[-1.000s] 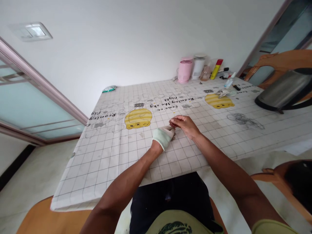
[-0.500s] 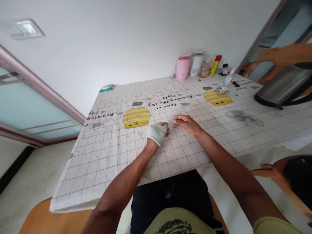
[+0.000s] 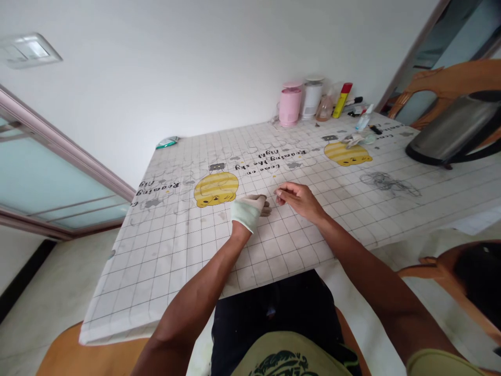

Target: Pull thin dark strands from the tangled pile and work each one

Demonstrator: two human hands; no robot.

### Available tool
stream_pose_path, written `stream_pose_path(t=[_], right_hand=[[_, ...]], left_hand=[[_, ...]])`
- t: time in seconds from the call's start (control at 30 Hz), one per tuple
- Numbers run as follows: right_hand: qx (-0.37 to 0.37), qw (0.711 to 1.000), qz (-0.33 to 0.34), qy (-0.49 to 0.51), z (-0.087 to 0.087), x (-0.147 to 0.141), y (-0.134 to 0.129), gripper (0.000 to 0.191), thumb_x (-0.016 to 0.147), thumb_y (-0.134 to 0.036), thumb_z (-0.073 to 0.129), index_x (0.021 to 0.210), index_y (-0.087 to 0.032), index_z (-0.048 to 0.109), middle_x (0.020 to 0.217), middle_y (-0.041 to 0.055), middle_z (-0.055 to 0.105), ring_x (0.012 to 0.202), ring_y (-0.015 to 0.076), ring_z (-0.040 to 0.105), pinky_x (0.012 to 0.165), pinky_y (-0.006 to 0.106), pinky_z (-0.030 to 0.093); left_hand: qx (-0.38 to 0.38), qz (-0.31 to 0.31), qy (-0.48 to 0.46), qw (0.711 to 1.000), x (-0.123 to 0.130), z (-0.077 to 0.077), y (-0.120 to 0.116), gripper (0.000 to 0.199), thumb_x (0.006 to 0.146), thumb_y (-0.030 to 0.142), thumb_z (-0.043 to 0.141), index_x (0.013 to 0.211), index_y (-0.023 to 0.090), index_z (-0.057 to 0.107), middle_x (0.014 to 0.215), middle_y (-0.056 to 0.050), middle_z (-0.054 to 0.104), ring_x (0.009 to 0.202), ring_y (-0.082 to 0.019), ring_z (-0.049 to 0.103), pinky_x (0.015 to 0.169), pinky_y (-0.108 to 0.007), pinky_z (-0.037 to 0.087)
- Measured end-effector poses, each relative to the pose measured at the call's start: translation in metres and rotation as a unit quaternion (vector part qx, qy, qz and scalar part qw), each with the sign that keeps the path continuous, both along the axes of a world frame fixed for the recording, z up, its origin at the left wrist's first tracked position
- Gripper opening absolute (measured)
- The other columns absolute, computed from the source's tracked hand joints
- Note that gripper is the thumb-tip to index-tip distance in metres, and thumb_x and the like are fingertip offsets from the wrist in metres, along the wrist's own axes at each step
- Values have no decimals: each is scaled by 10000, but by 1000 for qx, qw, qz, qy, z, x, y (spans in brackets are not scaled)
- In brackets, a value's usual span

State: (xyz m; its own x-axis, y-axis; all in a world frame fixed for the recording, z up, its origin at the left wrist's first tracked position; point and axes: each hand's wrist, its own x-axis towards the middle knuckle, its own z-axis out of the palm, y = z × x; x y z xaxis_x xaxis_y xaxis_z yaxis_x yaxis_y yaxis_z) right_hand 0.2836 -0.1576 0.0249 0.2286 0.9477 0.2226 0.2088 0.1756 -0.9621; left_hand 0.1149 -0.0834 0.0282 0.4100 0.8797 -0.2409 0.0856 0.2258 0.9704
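Note:
My left hand [image 3: 250, 209], in a pale green and white glove, rests low over the checked tablecloth [image 3: 274, 240] with its fingers curled. Anything inside those fingers is hidden. Just to its right, a small gap away, my bare right hand [image 3: 299, 199] has thumb and forefinger pinched together. What the pinch holds, if anything, is too small to make out. Farther right on the cloth lies a loose tangle of thin dark strands [image 3: 387, 184].
At the right stands a steel kettle [image 3: 450, 130]. Along the wall are a pink cylinder [image 3: 290, 107], a white cylinder [image 3: 312, 99], a clear bottle [image 3: 324, 108] and a yellow can with a red cap [image 3: 342, 102]. A crumpled glove-like cloth [image 3: 360, 138] lies before them. A green-edged packet [image 3: 167, 142] is at the far left corner.
My left hand's fingers have loosened slightly from a tighter curl. The right hand has barely moved, and the fine strand seen near its fingertips earlier no longer shows clearly. The whole view has shifted slightly.

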Motion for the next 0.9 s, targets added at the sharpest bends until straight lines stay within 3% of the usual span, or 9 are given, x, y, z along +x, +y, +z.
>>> stream_pose_path(t=[0.17, 0.3, 0.4, 0.57, 0.9], right_hand=[[28, 996, -60, -56, -1, -10, -6, 352, 997, -540, 619, 1064, -226, 761, 869, 65, 758, 803, 220, 719, 760, 357, 582], [40, 987, -49, -146, -6, -10, -5, 346, 1003, -492, 618, 1187, -242, 773, 809, 39, 747, 678, 196, 682, 674, 343, 544], [37, 986, -43, -159, -12, -6, -2, 370, 1024, -475, 563, 1216, -250, 786, 763, 24, 718, 582, 169, 616, 593, 326, 502], [44, 980, -67, -184, -17, -4, -4, 350, 1021, -434, 549, 1185, -262, 807, 774, 30, 709, 604, 172, 607, 602, 327, 497], [59, 978, -113, -164, -17, -1, 1, 325, 1016, -416, 553, 1131, -255, 811, 740, 30, 682, 654, 196, 621, 665, 345, 505]], left_hand=[[18, -6, -6, 1000, -1, 0, 0, 146, 863, 230, 651, 731, 173, 673, 734, -63, 735, 609, -160, 717, 610, -259, 611], [48, -6, 16, 999, -2, 4, -4, 181, 872, 231, 614, 704, 186, 665, 736, -49, 725, 582, -153, 700, 570, -251, 581], [57, -16, 28, 998, -3, 5, -6, 210, 870, 228, 612, 665, 192, 636, 716, -42, 705, 578, -146, 692, 549, -233, 551], [38, -24, 14, 999, -2, 3, -6, 210, 873, 237, 644, 671, 192, 612, 717, -43, 694, 569, -133, 676, 565, -231, 555], [-30, -8, -18, 999, 3, 4, -10, 90, 878, 191, 650, 836, 142, 713, 749, -73, 744, 622, -174, 735, 637, -291, 632]])
